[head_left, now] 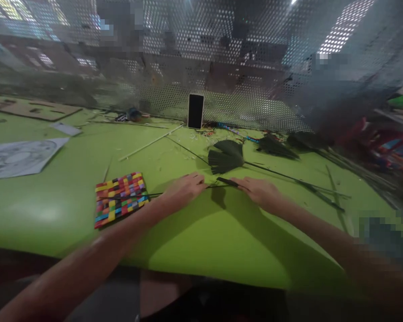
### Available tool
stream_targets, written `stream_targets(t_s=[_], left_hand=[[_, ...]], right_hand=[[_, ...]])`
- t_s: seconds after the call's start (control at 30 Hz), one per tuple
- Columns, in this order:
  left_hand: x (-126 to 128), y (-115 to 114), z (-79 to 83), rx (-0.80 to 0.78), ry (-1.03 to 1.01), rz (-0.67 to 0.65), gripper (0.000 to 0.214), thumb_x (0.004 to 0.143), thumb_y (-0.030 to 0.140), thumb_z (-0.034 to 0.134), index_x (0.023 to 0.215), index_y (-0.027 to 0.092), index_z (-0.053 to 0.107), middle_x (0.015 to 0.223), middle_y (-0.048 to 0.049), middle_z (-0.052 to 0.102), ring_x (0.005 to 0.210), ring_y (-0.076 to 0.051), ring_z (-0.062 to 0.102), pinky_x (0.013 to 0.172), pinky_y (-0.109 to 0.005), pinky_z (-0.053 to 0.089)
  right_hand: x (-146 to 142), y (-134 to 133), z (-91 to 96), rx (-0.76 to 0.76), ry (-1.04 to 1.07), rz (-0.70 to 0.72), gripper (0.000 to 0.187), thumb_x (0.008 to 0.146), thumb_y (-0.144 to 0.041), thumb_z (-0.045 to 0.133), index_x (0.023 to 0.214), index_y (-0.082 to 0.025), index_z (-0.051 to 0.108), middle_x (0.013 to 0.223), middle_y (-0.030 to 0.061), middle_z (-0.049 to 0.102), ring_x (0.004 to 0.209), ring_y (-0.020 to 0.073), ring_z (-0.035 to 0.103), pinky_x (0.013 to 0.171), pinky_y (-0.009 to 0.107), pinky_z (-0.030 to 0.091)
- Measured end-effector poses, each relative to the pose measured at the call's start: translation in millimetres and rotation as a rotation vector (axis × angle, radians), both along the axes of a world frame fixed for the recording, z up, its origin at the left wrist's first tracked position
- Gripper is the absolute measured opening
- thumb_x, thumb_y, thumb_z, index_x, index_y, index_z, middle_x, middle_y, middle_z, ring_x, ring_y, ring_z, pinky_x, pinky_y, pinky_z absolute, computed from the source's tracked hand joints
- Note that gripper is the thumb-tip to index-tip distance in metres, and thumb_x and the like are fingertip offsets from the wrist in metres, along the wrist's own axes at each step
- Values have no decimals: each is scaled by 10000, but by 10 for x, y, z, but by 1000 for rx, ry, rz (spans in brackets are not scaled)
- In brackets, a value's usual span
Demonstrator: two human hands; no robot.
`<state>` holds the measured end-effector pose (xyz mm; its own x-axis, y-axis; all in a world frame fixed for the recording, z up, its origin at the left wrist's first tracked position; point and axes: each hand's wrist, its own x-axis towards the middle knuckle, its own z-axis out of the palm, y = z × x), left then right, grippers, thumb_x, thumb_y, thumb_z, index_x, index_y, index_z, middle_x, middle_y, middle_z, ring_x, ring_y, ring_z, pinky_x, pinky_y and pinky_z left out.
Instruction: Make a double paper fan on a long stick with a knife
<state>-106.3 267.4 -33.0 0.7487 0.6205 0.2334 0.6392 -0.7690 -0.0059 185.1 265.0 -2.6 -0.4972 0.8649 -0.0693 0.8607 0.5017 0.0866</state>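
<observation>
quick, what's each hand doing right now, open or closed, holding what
Left hand: closed, holding a thin dark stem.
Right hand: closed, holding a dark flat strip; whether it also grips the stem can't be told.

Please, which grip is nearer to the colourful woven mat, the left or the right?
Left. The left grip is to the right of the woven mat; the right grip is farther to the right, beyond the left one.

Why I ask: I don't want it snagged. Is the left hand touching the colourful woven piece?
Apart. The head view shows green tabletop between the left hand and the right edge of the colourful woven piece.
</observation>
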Motion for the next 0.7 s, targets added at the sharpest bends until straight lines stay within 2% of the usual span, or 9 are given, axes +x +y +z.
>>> stream_targets(t_s=[0.13,0.23,0.43,0.6,0.7], left_hand=[[9,-4,7,-18,4,11,250,993,132,439,1083,128,672,938,-77,629,886,-187,566,761,-299,490],[6,-4,5,-36,-8,15,266,992,102,421,1090,112,667,926,-75,623,862,-173,563,750,-283,493],[-5,-10,-2,-28,-6,17,285,984,84,399,1071,127,667,919,-70,616,847,-167,554,702,-268,488],[-8,-31,-6,-55,-1,48,262,992,111,405,1073,113,654,941,-85,607,870,-185,555,706,-288,478],[-20,-30,15,-112,-8,75,256,1005,136,390,1046,121,642,916,-72,590,825,-168,540,692,-280,459]], right_hand=[[76,6,-91,-14,-160,-9,582,990,-186,329,1545,-362,333,962,41,693,622,138,542,474,249,251],[121,21,-139,42,-154,20,590,988,-189,346,1549,-369,315,948,37,682,625,130,521,468,251,203],[182,38,-184,97,-197,60,632,955,-127,358,1546,-349,317,940,31,673,592,132,495,467,274,184],[205,-10,-191,187,-241,183,706,896,-11,364,1561,-233,280,935,61,664,660,145,532,504,283,233],[189,-23,-185,191,-267,224,722,877,11,382,1561,-190,269,940,73,661,649,138,528,509,286,238]])
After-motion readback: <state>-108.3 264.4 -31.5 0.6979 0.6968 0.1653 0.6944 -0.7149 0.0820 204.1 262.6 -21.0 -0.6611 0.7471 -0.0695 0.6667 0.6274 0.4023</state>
